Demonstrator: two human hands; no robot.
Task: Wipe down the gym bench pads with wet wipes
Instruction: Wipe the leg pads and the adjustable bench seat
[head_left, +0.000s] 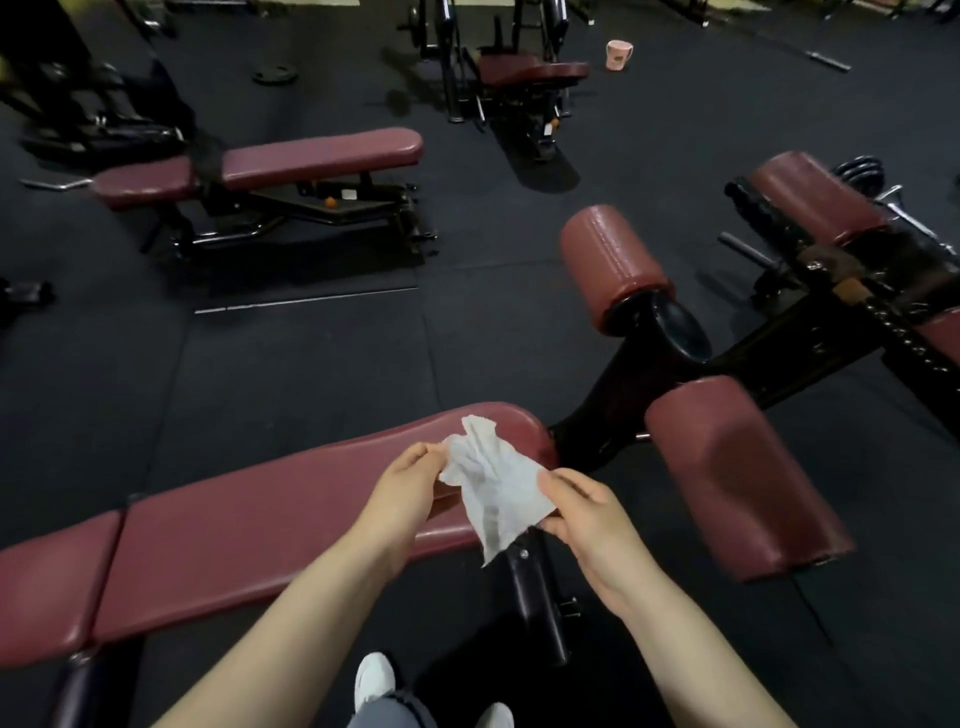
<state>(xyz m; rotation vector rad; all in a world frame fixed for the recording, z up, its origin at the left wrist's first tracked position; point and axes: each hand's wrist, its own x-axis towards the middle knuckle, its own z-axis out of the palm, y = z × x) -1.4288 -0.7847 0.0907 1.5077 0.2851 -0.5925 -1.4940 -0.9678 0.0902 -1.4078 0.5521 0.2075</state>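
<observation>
While both sets of fingers (435, 451) pinch the wet wipe (493, 480), it hangs crumpled between them, not yet spread. Left hand (408, 488): fingertips clamped on the wipe's upper left edge. Right hand (582, 506): thumb and fingers clamped on its right edge, lower corner dangling free. Wipe is held in the air just above the near end of the bench (234, 540), over the rounded tip of the long maroon pad; I cannot tell whether it touches the pad.

Step in hand, as I judge it: opening the wipe flat before it goes down. To do it well, pull the two pinched edges apart until the creases go, then fold once so a clean damp face sits under the palm. Lay it on the pad tip and wipe in long overlapping strokes along the length, toward the seam on the left where the second pad section starts. Work the rounded edges and the seam itself; grime is likely to collect there.

Beyond the bench end: three roller pads on the black frame, nearest one (737, 478) to the right, one (610, 265) above it, another (815, 197) farther right. Those belong to the job too. A second bench (322, 156) stands well apart across the floor.
</observation>
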